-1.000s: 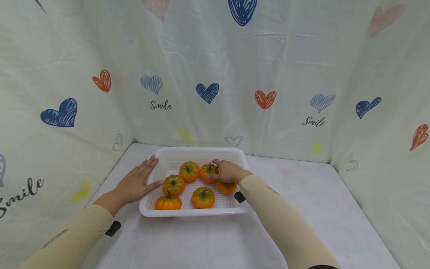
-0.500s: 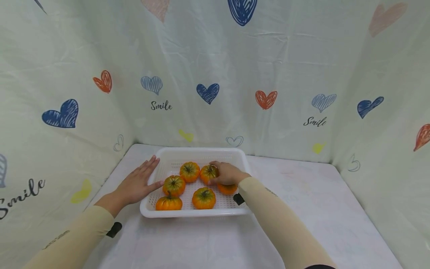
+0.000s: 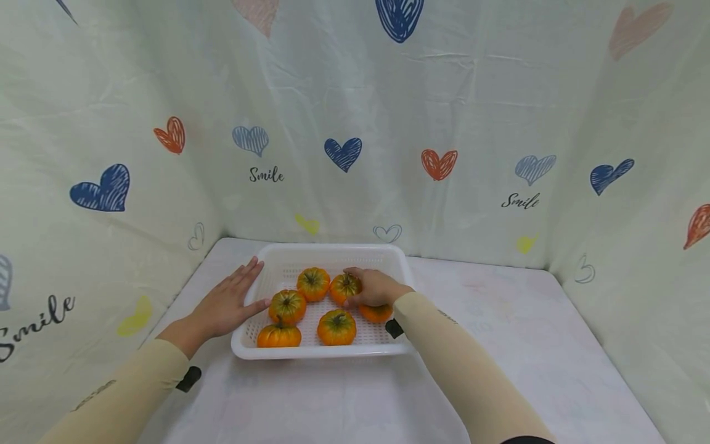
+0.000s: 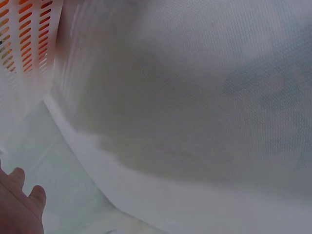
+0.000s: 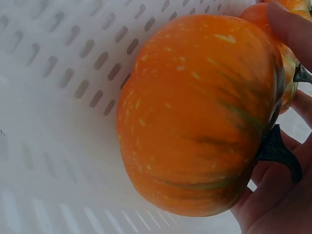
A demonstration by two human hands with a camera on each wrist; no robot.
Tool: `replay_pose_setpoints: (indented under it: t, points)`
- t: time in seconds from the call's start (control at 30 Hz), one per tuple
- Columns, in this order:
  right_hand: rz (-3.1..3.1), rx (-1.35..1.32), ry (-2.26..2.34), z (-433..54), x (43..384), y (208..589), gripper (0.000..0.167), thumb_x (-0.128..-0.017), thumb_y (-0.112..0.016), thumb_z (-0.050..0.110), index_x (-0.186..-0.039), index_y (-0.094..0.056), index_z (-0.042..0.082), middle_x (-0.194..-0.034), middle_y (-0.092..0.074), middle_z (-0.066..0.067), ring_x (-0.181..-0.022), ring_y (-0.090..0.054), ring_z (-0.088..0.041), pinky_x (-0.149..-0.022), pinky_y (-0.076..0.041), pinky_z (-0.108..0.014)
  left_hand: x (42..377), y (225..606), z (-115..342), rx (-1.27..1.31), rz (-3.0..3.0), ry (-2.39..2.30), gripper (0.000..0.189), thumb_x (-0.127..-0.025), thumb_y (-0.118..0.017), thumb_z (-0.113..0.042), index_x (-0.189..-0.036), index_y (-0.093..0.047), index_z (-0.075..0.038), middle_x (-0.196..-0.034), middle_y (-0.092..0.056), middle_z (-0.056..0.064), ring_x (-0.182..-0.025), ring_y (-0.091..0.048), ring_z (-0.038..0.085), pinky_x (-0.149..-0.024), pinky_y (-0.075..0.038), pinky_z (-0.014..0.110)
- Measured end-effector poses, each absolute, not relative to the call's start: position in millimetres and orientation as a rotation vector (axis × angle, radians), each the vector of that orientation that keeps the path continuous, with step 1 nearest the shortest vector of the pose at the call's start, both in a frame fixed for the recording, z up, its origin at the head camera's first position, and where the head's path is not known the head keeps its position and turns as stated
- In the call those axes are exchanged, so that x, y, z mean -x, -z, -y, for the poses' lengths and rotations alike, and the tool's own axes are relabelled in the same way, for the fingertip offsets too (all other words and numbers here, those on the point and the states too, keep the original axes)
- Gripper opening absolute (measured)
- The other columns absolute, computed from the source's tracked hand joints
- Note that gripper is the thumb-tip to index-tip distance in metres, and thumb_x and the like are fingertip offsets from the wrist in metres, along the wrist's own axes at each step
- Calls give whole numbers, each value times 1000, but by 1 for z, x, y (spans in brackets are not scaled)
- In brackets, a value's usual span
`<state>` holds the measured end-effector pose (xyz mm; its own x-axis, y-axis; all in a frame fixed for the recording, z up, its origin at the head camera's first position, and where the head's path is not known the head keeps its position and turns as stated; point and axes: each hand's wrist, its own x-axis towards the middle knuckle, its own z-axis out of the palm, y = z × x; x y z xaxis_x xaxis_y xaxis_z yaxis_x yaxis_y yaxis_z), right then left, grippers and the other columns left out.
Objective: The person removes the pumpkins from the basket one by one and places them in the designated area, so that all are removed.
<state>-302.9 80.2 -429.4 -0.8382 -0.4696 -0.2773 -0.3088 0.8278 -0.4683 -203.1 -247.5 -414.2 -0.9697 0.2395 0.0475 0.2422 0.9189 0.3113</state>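
Left sleeve: beige (image 3: 127,394), coming in from 7 o'clock of the head view, small lettering along it, a black piece (image 3: 188,378) at the wrist.
Left hand: at the basket's 9 o'clock (image 3: 220,302), fingers straight and laid against the rim, thumb crossing inward; whether the thumb touches a pumpkin I cannot tell.
Basket: white, perforated, with rounded corners (image 3: 310,352), on a white-covered table (image 3: 543,351); its centre is the clock's centre, 12 being the far side.
Near-left pumpkin: orange, at 8 o'clock (image 3: 278,337).
Left pumpkin: at 9 o'clock (image 3: 287,308), just behind the near-left one.
Far pumpkin: at 11 o'clock (image 3: 313,283).
Near pumpkin: at 5 o'clock (image 3: 336,328), upright, stem on top.
Held pumpkin: at 2 o'clock (image 3: 342,287), inside the basket, just beside the far one.
Right hand: reaching in from 3 o'clock (image 3: 379,288), thumb and fingers gripping the held pumpkin from opposite sides.
Right pumpkin: between 3 and 4 o'clock (image 3: 375,313), partly under that palm.
Right sleeve: beige (image 3: 457,359), entering from 5 o'clock.
Backdrop: pale, with printed hearts and "Smile" (image 3: 388,191).
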Motion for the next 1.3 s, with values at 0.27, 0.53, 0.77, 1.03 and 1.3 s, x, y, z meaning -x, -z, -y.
replay_pose_setpoints:
  t: [0.27, 0.53, 0.77, 1.03, 1.3]
  points:
    - [-2644, 575, 616, -80, 304, 427, 80, -83, -81, 43, -152, -43, 28, -144, -52, -6, -129, -49, -26, -112, -35, -47, 204, 414, 248, 392, 3072, 486, 88, -97, -53, -54, -159, -17, -4, -165, -10, 17, -147, -15, 45, -115, -14, 64]
    - [-2672, 570, 649, -81, 304, 421, 77, -84, -81, 36, -152, -43, 29, -142, -52, -9, -123, -51, -26, -111, -37, -48, 204, 414, 248, 389, 3077, 476, 89, -96, -53, -55, -159, -17, -4, -165, -9, 17, -147, -15, 45, -115, -14, 64]
    - [-2703, 617, 648, -82, 304, 413, 76, -85, -81, 30, -151, -44, 27, -137, -54, -10, -119, -52, -26, -109, -39, -47, 203, 412, 247, 389, 3084, 472, 88, -96, -53, -55, -159, -17, -4, -165, -10, 18, -147, -15, 45, -115, -15, 64]
    - [-2689, 667, 673, -81, 305, 396, 78, -83, -83, 29, -151, -43, 24, -144, -52, -5, -125, -50, -24, -110, -38, -46, 202, 411, 248, 388, 3083, 487, 88, -96, -54, -54, -159, -17, -4, -165, -10, 18, -147, -15, 45, -115, -15, 64]
    - [-2677, 722, 687, -90, 302, 378, 80, -83, -82, 32, -152, -43, 23, -146, -51, -3, -119, -53, -22, -105, -44, -44, 203, 413, 248, 387, 3083, 494, 89, -96, -54, -55, -159, -17, -5, -165, -9, 17, -147, -15, 45, -115, -14, 64]
